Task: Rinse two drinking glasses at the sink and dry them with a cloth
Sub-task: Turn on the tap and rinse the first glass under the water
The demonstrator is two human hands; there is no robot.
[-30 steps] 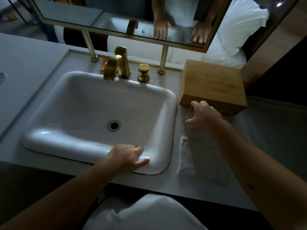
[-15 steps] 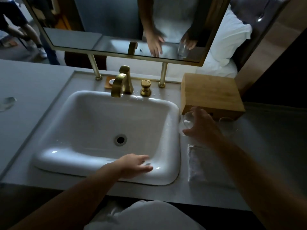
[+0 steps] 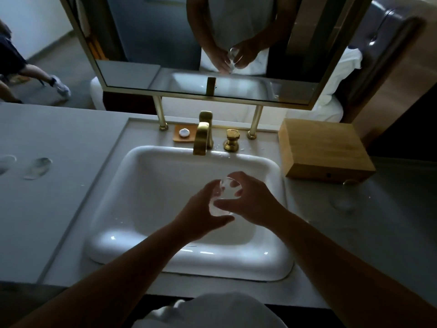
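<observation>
A clear drinking glass (image 3: 223,197) hangs over the white sink basin (image 3: 151,185), held between both hands. My left hand (image 3: 201,216) cups it from the left with the thumb under it. From the right, my right hand (image 3: 253,200) grips it with fingers curled over its top. A second clear glass (image 3: 344,200) stands on the counter right of the sink, in front of the wooden box. The gold faucet (image 3: 203,138) and its gold handle (image 3: 231,140) stand behind the basin; no water runs. No cloth shows clearly in the dim light.
A wooden box (image 3: 324,147) sits at the back right of the grey counter (image 3: 59,185). A small soap dish (image 3: 184,134) lies left of the faucet. The mirror (image 3: 212,43) stands on gold posts behind the sink. Two faint round marks (image 3: 37,167) lie on the left counter.
My right hand lifted a glass from the counter by the wooden box and carried it left over the basin. My left hand left the sink's front rim and took hold of the glass.
</observation>
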